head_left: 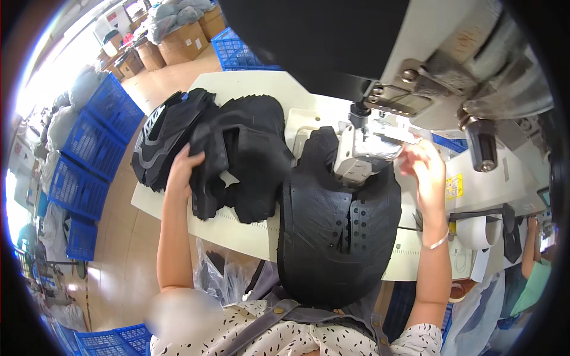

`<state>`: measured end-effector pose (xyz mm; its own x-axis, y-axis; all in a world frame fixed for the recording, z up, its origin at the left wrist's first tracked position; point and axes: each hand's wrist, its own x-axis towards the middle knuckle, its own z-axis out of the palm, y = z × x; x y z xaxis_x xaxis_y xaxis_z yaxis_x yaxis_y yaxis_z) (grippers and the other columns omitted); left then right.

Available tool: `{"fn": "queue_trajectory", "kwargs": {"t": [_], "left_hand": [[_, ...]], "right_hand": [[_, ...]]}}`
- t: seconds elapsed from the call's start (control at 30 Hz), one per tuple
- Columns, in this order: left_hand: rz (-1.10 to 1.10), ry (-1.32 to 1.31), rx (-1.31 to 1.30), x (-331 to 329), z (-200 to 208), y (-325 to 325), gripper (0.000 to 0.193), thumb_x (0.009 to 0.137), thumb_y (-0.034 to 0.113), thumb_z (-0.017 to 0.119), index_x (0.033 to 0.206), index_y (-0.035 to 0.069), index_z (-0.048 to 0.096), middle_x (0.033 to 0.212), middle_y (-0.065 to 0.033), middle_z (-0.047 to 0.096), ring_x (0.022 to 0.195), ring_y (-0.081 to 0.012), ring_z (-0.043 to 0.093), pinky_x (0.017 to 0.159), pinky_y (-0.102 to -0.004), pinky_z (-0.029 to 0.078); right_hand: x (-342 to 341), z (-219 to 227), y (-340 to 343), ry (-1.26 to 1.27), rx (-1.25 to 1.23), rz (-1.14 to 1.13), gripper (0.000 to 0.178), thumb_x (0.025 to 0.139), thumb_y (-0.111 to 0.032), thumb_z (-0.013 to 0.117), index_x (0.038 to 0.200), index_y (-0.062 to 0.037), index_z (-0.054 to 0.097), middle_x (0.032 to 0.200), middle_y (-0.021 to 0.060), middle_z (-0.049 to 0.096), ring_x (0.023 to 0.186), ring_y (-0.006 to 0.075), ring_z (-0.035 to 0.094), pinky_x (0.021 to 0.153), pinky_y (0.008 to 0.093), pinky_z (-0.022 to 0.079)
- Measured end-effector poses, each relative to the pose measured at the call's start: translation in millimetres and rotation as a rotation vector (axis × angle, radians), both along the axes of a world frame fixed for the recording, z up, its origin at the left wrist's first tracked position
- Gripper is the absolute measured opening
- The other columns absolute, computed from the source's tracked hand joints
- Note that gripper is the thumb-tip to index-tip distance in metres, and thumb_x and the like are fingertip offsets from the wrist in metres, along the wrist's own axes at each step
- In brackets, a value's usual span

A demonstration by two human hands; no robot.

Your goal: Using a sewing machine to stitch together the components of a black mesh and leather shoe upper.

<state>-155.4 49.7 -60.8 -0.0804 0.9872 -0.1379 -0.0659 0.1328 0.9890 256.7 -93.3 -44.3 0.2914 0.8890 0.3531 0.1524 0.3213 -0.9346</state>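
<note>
A large black shoe upper [338, 237] with rows of eyelet holes lies under the lit head of a sewing machine [359, 155]. Its rounded toe hangs over the table edge toward me. My right hand [424, 172] is beside the machine head, fingers bent together; glare and the machine hide what they hold, if anything. Left of it, my left hand [185, 169] has its fingers closed on the edge of a black shoe upper [249, 157], which is smeared by motion and sits over a pile of similar pieces. Another stack of black and grey uppers [169, 139] stands farther left.
The pale machine table [237, 234] has a ruled front edge. Overhead, the dark machine arm [320, 41] blocks part of the view. Blue crates [89, 142] line the left aisle, with cardboard boxes [181, 44] behind. A co-worker's arm [529, 249] shows at far right.
</note>
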Motion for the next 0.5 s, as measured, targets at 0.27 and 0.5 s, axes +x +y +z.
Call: {"fn": "queue_trajectory", "kwargs": {"t": [0.27, 0.5], "left_hand": [[-0.15, 1.122, 0.341, -17.0, -19.2, 24.3, 0.045, 0.079, 0.015, 0.06, 0.118, -0.003, 0.047, 0.095, -0.0158, 0.062, 0.09, -0.0346, 0.058, 0.084, -0.0361, 0.044], [-0.229, 1.434, 0.671, 29.0, -5.9, 35.6, 0.08, 0.069, 0.023, 0.066, 0.136, 0.009, 0.026, 0.136, -0.0214, 0.03, 0.124, -0.0356, 0.033, 0.099, -0.0419, 0.032]], "right_hand": [[-46.6, -5.7, -58.8, -0.742, -0.378, -0.302, 0.039, 0.076, -0.014, 0.064, 0.109, 0.0031, 0.053, 0.098, 0.014, 0.054, 0.093, 0.0276, 0.054, 0.083, 0.034, 0.044], [-37.7, -20.4, -61.3, -0.693, -0.325, -0.313, 0.05, 0.073, -0.017, 0.068, 0.116, 0.0007, 0.049, 0.103, 0.0154, 0.054, 0.095, 0.0282, 0.054, 0.084, 0.034, 0.044]]}}
